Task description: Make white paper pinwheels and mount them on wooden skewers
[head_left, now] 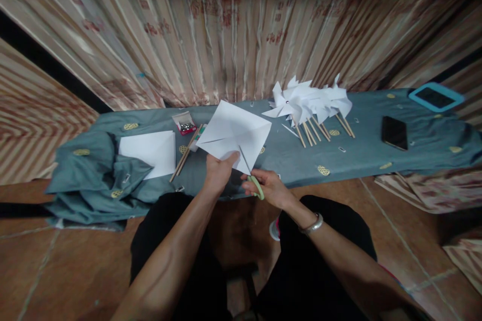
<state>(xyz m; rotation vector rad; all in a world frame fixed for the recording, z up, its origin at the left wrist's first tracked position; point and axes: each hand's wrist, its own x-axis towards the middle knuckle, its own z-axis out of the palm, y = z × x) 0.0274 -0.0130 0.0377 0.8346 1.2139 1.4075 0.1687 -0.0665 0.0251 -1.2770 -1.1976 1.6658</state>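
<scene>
A square sheet of white paper (237,123) is held up over the cloth-covered bench, with a slit running in from its left corner. My left hand (220,170) grips its near edge, thumb on top. In my right hand (267,185) is a pair of scissors (258,188) with light green handles, my fingers closed round them. The blades reach over the paper's near right part, pointing toward its middle. Whether the blades are parted is hard to make out.
Left lie a stack of white paper (148,148), wooden sticks (184,155) and a small box of metal pins (185,125). Right are several paper pinwheels (309,100) on sticks, a black phone (394,133) and a blue-framed device (437,97). A patterned curtain (233,25) hangs behind the bench (301,165).
</scene>
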